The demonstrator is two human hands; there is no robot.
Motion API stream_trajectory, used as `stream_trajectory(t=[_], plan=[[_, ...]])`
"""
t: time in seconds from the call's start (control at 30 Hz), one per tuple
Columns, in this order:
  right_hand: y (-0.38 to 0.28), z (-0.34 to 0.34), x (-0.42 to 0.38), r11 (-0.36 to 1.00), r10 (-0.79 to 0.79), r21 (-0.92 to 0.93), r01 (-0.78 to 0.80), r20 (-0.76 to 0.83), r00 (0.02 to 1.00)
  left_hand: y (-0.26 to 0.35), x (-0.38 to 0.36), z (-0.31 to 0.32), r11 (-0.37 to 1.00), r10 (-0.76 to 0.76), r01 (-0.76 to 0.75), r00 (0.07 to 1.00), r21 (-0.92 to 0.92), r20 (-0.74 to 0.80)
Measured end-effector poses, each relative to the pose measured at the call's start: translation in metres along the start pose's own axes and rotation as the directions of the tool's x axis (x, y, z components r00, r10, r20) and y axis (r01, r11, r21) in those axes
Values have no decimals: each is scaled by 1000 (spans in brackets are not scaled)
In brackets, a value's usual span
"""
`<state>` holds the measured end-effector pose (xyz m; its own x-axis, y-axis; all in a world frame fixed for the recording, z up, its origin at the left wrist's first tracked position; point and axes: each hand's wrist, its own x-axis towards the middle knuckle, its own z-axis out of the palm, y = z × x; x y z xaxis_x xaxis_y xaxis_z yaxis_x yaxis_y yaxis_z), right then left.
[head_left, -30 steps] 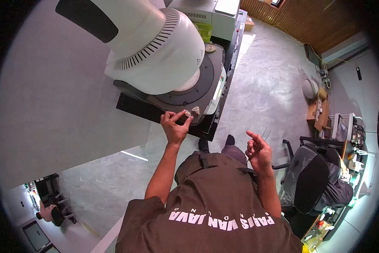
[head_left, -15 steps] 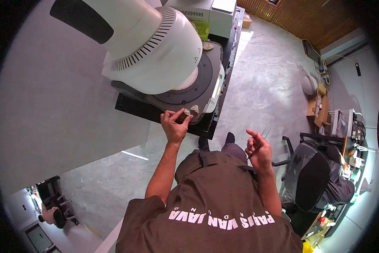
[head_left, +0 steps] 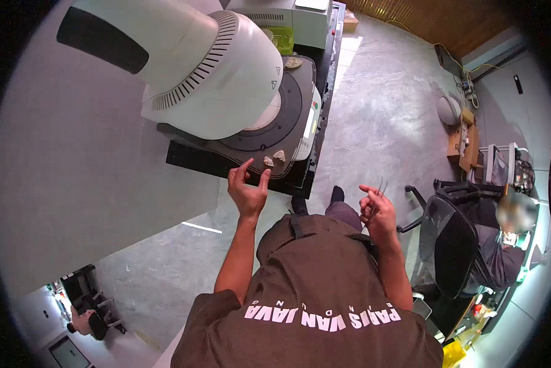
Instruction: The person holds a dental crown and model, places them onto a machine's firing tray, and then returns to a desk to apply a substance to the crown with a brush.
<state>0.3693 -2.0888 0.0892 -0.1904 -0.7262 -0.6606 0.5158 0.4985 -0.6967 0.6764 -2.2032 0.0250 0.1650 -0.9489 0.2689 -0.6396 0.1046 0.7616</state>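
Two small whitish, irregular pieces lie side by side at the near edge of the dark top of a white furnace-like machine: one piece close to my fingers and another piece just beyond it. My left hand is beside them, thumb and fingers spread, holding nothing. Off to the right, over the floor, my right hand is closed around thin metal tweezers, whose tips point away from me. The lower part of the tweezers is hidden in my palm.
A round pale plate sits under the machine's white head. Another small whitish item rests at the far corner of its top. A dark bench edge runs alongside. To the right, a person sits on a black office chair.
My left fingers have let go of the nearer whitish piece and drawn back, opening apart. My right hand keeps the tweezers, nearly in place. The view has shifted slightly.
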Motion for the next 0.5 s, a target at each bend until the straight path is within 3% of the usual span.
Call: stream_trajectory(t=[0.07,0.17,0.27,0.33,0.47,0.5], plan=[[5,-4,-2,984,-33,-177,32,-2,999,-1,-11,-7,967,-173,186,981,-176,86],[16,-3,-4,906,-69,-416,76,31,997,22,-19,-18,826,-301,422,891,-374,340],[21,8,-2,848,-79,-506,156,171,982,38,-22,-25,671,-348,614,755,-414,555],[26,15,-1,842,-100,-508,179,179,979,52,-21,-31,519,-358,727,662,-450,658],[42,20,14,759,-117,-597,261,269,956,69,-23,-34,544,-319,754,593,-369,739],[41,24,16,721,-126,-630,288,290,949,66,-20,-36,645,-258,702,571,-302,779]])
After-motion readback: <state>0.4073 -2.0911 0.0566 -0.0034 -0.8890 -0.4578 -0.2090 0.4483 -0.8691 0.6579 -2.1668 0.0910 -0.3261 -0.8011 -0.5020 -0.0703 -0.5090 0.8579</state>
